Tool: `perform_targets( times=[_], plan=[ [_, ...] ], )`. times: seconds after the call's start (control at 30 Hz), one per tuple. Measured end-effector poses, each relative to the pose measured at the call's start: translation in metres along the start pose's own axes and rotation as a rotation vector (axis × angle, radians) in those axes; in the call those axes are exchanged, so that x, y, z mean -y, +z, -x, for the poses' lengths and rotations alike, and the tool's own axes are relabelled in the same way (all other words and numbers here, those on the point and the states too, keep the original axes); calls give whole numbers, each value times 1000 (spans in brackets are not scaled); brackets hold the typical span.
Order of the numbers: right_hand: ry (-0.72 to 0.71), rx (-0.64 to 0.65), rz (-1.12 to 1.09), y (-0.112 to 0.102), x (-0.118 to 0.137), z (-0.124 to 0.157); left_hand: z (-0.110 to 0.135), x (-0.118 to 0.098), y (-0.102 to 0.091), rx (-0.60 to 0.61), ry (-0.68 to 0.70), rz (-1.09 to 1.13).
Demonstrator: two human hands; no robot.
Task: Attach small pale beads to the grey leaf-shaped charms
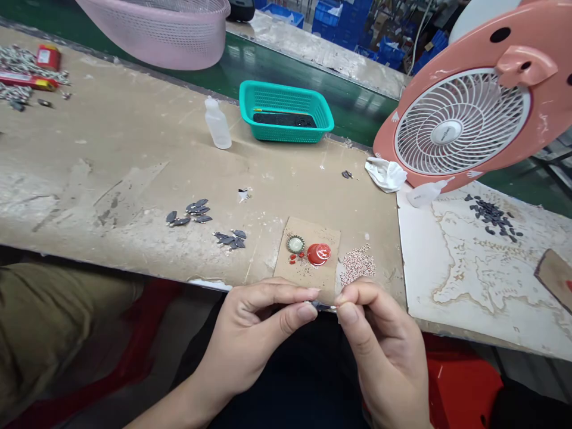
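My left hand (254, 333) and my right hand (379, 339) meet just above the bench's front edge. Between their fingertips they pinch a small dark metal piece (322, 305) with a thin pale end, possibly a bead or pin; the fingers hide most of it. Just beyond my fingers lies a square of brown cardboard (308, 256) holding a red cap (319, 254), a bottle cap with pale contents (295, 243) and a few red beads (293, 258). Pale pink beads (356, 265) are heaped to its right. Dark leaf-shaped charms (196, 211) lie in small groups to the left.
A teal plastic basket (286, 111) holding a dark pad stands beyond a plastic dropper bottle (218, 123). A pink fan (456, 119) and a white cloth (385, 174) are at the right. Dark pieces (494, 217) lie on a worn white board (482, 262). A pink basket (156, 30) hangs at the top.
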State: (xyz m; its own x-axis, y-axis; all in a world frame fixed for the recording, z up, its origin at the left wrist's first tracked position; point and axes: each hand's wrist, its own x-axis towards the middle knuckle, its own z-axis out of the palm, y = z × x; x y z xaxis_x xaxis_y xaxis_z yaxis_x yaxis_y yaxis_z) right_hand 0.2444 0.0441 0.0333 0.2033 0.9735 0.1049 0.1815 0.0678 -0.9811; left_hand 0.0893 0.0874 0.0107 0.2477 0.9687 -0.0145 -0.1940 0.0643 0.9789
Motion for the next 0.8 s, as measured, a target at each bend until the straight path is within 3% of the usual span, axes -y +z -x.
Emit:
perform_targets(
  times=[0.8],
  plan=[
    [-160,-15,201,-2,1,3,6,-4,10,17,-7,59]
  ],
)
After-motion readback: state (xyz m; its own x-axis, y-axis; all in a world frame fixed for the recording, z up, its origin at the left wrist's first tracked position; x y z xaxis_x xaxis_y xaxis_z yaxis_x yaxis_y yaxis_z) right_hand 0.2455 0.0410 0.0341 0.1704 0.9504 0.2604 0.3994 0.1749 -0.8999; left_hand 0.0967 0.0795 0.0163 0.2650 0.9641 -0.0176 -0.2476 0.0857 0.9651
